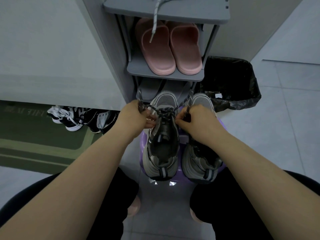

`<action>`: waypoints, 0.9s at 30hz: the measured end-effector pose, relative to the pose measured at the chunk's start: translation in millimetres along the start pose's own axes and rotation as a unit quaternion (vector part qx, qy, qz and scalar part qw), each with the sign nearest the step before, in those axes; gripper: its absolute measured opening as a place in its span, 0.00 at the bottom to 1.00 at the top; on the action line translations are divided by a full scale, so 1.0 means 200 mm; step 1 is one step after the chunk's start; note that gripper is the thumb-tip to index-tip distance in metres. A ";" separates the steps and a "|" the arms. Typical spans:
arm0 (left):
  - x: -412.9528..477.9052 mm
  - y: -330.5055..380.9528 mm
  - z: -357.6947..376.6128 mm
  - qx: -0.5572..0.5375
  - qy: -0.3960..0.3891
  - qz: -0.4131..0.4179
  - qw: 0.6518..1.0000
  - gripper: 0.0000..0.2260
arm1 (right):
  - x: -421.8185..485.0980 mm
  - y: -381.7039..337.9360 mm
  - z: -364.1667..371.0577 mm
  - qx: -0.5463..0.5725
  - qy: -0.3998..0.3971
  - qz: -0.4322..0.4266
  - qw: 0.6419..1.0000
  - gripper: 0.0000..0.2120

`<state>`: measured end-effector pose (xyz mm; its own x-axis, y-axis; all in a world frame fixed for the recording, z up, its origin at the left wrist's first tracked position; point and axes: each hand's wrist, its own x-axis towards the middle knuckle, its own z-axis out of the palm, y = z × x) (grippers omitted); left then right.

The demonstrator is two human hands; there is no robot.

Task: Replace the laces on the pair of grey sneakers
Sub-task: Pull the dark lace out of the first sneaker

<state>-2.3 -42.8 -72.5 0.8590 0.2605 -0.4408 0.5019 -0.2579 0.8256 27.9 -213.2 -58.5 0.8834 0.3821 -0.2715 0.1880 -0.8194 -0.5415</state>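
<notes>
Two grey sneakers stand side by side on a purple stool (181,181), toes pointing away from me. The left sneaker (162,148) has a dark speckled lace (164,111) crossed into a knot over its tongue. My left hand (136,116) grips one lace end at the left of the knot, and my right hand (195,118) grips the other end at the right. Both ends are pulled outward and stick up past my fists. The right sneaker (200,160) lies partly under my right wrist. A white speckled lace (155,19) hangs from the top shelf.
A grey shoe rack (166,77) stands right behind the stool with pink slippers (169,49) on its middle shelf. A bin with a black bag (232,84) is at the right. Black and white sneakers (81,118) lie by a green mat (34,135) at the left.
</notes>
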 end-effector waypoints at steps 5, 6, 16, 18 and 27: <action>-0.05 0.03 0.02 0.169 0.005 0.152 0.974 0.06 | -0.01 -0.02 0.00 -0.018 0.002 -0.014 1.000 0.06; -0.06 0.04 0.04 0.145 -0.028 0.160 0.976 0.07 | -0.01 -0.03 0.00 -0.035 0.002 -0.021 0.999 0.07; -0.01 0.03 0.08 0.110 -0.104 0.061 0.987 0.06 | 0.06 0.09 -0.12 0.073 0.102 0.032 0.992 0.03; -0.01 0.02 0.07 0.084 -0.099 0.049 0.990 0.06 | 0.04 0.10 -0.19 0.089 0.068 0.006 0.994 0.04; -0.06 0.16 -0.08 0.137 0.149 0.307 0.930 0.15 | 0.02 0.08 -0.16 0.121 0.016 -0.005 0.993 0.42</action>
<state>2.1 -39.6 -36.4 0.9466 0.2207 0.2350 -0.0326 -0.6599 0.7507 47.9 -237.3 -42.8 0.8956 0.3734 -0.2419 0.0923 -0.6877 -0.7201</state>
